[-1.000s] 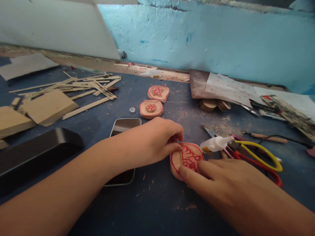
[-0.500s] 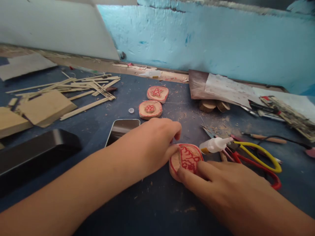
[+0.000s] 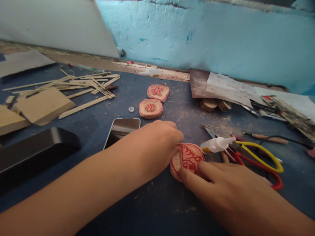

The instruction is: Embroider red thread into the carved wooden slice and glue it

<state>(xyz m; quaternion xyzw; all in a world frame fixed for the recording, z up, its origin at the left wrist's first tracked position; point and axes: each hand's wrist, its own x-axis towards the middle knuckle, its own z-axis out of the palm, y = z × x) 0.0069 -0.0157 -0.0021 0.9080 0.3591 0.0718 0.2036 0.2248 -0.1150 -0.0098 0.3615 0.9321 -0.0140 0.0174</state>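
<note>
- The red-patterned wooden disc (image 3: 189, 156) is held on the desk (image 3: 150, 209) by the right hand (image 3: 227, 183), whose fingers are clamped on it.
- The fingers of the left hand (image 3: 161, 144) are curled at its left edge; whether anything is pinched cannot be told.
- A white bottle (image 3: 217, 144) is seen just beyond the right fingers.
</note>
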